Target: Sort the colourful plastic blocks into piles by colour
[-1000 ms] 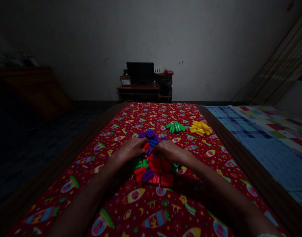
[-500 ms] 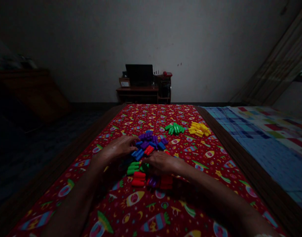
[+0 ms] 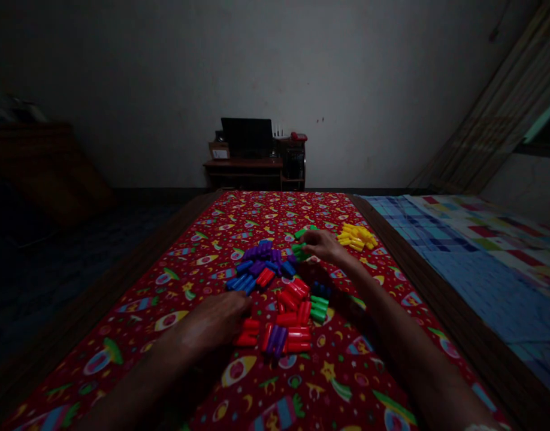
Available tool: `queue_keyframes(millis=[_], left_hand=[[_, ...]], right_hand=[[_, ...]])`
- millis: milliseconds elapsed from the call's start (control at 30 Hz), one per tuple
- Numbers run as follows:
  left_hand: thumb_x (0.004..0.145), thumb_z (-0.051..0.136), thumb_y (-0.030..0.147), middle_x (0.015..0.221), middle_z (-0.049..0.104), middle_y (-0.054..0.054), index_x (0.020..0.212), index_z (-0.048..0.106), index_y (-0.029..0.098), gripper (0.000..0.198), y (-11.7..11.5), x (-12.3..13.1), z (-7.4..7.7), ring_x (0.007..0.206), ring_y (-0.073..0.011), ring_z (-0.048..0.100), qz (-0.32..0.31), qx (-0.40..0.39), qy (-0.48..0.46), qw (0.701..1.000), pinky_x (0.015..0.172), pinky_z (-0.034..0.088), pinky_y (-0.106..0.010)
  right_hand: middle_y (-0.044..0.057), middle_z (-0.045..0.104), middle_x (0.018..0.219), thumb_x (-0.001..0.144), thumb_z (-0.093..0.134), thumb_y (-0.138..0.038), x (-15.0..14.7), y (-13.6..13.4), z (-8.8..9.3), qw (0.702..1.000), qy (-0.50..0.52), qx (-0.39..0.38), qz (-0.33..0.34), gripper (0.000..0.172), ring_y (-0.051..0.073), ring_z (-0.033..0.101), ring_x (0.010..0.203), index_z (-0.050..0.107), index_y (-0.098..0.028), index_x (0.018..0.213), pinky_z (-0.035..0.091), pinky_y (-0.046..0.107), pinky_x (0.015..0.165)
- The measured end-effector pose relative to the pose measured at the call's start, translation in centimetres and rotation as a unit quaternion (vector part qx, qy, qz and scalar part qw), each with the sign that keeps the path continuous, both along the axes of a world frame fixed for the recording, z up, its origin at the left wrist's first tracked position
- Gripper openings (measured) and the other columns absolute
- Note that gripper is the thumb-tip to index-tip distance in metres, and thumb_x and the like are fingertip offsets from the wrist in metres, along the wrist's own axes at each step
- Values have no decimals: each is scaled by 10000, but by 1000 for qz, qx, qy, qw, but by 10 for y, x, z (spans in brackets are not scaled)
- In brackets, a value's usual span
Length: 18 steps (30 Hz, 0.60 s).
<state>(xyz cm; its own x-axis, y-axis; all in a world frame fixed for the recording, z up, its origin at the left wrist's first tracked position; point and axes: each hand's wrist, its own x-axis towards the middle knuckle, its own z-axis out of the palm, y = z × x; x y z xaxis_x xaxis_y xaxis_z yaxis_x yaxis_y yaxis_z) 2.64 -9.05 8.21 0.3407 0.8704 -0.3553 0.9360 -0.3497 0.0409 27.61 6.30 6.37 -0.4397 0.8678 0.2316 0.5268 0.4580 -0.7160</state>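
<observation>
My right hand (image 3: 323, 245) is at the green pile, its fingers pinched at a green plastic tube piece (image 3: 299, 251). Behind the fingers other green pieces (image 3: 301, 233) show in part. My left hand (image 3: 227, 312) is low over the cloth with fingers curled down, beside a red tube piece (image 3: 250, 326); what its fingertips hold, if anything, is hidden. Between the hands lie purple pieces (image 3: 259, 251), blue pieces (image 3: 242, 283) and a heap of red pieces (image 3: 293, 294). A purple piece (image 3: 276, 341) lies among red ones in front, and a separate green piece (image 3: 319, 308) lies right of the red heap.
A yellow pile (image 3: 358, 236) sits at the back right of the red patterned cloth (image 3: 275, 209). Beyond the table stands a desk with a dark monitor (image 3: 247, 136). To the right lies a surface with blue checked and patchwork covers (image 3: 414, 239).
My right hand has moved away from the middle to the green pile. My left hand has come nearer, down to the red pieces. More red pieces are uncovered, and the view has shifted slightly.
</observation>
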Motion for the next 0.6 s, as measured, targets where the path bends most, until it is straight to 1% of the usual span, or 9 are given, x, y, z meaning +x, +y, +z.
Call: queue_keyframes(millis=[100,167,233,300,400,467,500,533,600], left_hand=[[786,495,151,957,679,-102,841,648,190,168,4,-2,-3,878,-247,654,-2,2,10,1000,723,482,-312],[796,512,186,1010,672,-92,878,644,195,156,9,-8,-6,921,-231,641,-23,16,-28,999,776,476,-299],[821,504,239,1029,672,-70,932,637,208,176,16,-16,-7,926,-207,633,-38,24,-80,996,793,467,-279],[853,471,309,966,682,-46,933,633,215,203,24,-20,-5,871,-191,635,-29,31,-122,992,745,463,-263],[842,464,373,853,689,-19,876,631,211,235,35,-18,-1,783,-183,637,28,60,-179,982,674,456,-255],[814,484,369,842,702,-8,888,637,209,233,41,-10,-1,769,-178,640,75,96,-238,964,676,464,-252],[804,491,364,839,708,-5,897,641,206,237,42,-6,-2,760,-176,642,96,113,-266,952,677,470,-251],[798,496,363,838,714,-5,906,646,203,244,44,-1,-5,751,-175,643,111,128,-291,942,677,476,-251],[789,509,367,834,720,-9,908,654,197,254,46,8,-12,739,-175,644,124,147,-324,926,675,485,-253]], right_hand=[[9,655,715,692,609,-104,30,23,-13,994,21,-12,-102,140,123,583,651,671,-133,815,431,214,612],[22,669,718,686,617,-118,44,30,-23,989,9,-18,-146,148,138,598,656,682,-131,818,445,228,613],[38,683,728,685,623,-130,52,31,-31,983,-27,-10,-184,152,154,611,670,696,-127,819,447,238,615],[54,693,744,698,602,-127,54,27,-33,975,-64,8,-215,151,168,619,696,708,-124,805,442,247,630],[65,708,804,756,531,-130,46,19,-25,963,-79,63,-249,206,172,621,751,720,-131,838,433,255,680],[61,711,826,803,501,-156,33,10,-14,964,-62,105,-236,235,166,619,763,721,-137,885,425,251,698],[56,710,821,827,494,-176,24,3,-8,970,-50,118,-206,240,161,617,757,721,-139,894,421,245,696],[52,709,812,851,492,-202,14,-4,-3,980,-38,120,-154,243,154,616,748,722,-139,898,417,238,689],[42,709,804,892,492,-260,-9,-22,5,995,-19,100,-10,262,138,612,724,723,-139,913,407,219,667]])
